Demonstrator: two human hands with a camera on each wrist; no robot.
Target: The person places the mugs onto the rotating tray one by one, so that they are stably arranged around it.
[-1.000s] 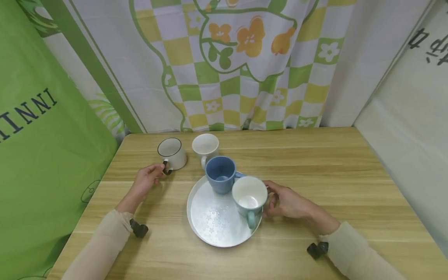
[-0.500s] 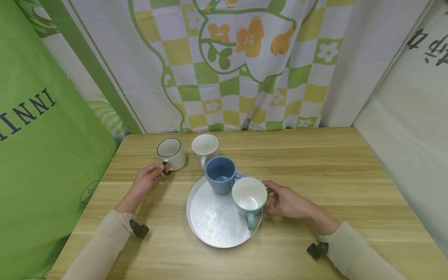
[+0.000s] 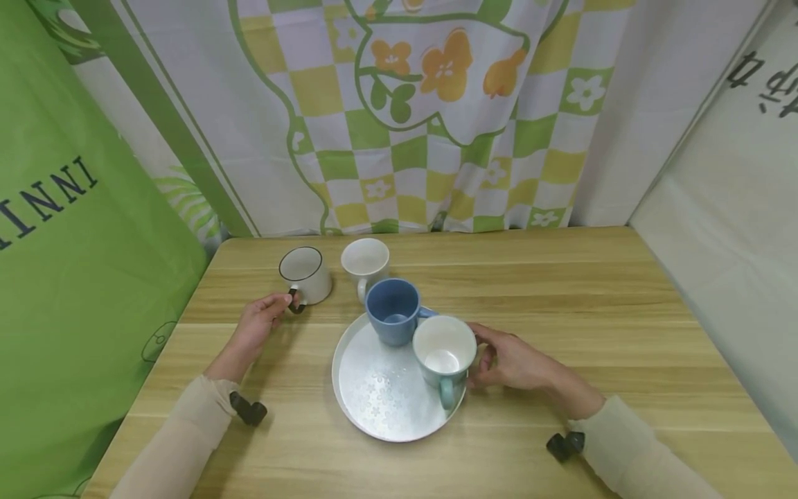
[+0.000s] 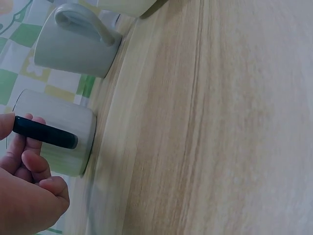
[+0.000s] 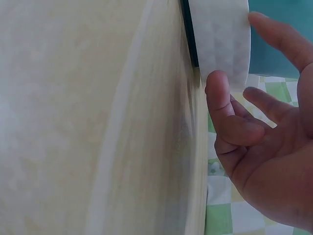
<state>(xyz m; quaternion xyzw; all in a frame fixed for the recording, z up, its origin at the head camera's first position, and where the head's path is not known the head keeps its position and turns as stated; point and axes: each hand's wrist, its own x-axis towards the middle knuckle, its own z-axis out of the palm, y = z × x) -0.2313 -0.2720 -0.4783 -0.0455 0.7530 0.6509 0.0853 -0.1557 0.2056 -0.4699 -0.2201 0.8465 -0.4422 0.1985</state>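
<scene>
My left hand (image 3: 257, 322) pinches the black handle (image 4: 46, 132) of a white mug (image 3: 316, 281) with a dark rim, standing at the back left of the table. Right of it, a plain white cup (image 3: 366, 262) stands behind the round silver tray (image 3: 368, 398). A blue mug (image 3: 389, 322) and a mint-green mug (image 3: 434, 371) with a pale inside occupy the tray's back and right side. My right hand (image 3: 514, 360) is at the tray's right edge, thumb and fingers set around its white side wall (image 5: 220, 39), just below the green mug (image 5: 283, 54).
The wooden table (image 3: 561, 277) ends against a checked green and yellow curtain (image 3: 455, 159). A green cloth (image 3: 93, 277) hangs along the left side and a white one (image 3: 736, 208) along the right. Small black devices are strapped at both sleeves.
</scene>
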